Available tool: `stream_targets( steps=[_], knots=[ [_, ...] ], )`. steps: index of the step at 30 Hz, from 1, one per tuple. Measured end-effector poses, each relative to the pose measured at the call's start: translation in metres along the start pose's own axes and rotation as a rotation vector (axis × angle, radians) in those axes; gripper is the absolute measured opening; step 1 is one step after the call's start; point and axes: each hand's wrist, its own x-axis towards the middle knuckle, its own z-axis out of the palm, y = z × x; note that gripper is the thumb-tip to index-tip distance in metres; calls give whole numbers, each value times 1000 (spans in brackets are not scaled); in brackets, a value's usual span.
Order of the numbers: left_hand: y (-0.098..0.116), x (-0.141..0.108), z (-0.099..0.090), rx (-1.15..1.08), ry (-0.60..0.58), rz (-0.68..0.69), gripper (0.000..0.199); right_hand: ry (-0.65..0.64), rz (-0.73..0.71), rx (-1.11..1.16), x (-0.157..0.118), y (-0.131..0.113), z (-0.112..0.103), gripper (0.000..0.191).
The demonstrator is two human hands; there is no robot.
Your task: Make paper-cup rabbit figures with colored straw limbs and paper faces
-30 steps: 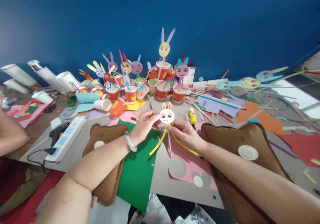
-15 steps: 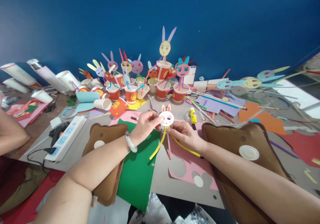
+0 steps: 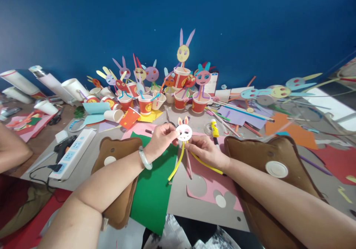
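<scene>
Between my hands is a white paper rabbit face with a drawn face, ears and yellow strips hanging below it. My left hand pinches its left edge between thumb and fingers. At its lower right, my right hand grips it where the yellow strips join. A thin pinkish stick also hangs below the face. Under my hands lie a green sheet and a pink sheet with round holes cut in it.
Red paper cups holding paper rabbit figures stand along the blue wall. Brown cushions lie by both forearms. A white power strip is at left, a yellow glue stick at right. Another person's arm shows at the far left.
The rabbit face has shifted slightly left and its ears show more plainly. The dangling strip and stick have swung a little to the right. Both hands keep their hold.
</scene>
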Motion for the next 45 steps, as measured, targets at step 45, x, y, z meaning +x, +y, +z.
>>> stream_targets(
  steps=[45],
  knots=[
    [8, -3, 1, 52, 4, 12, 20, 6, -12, -40, 0, 0, -1, 40]
  ],
)
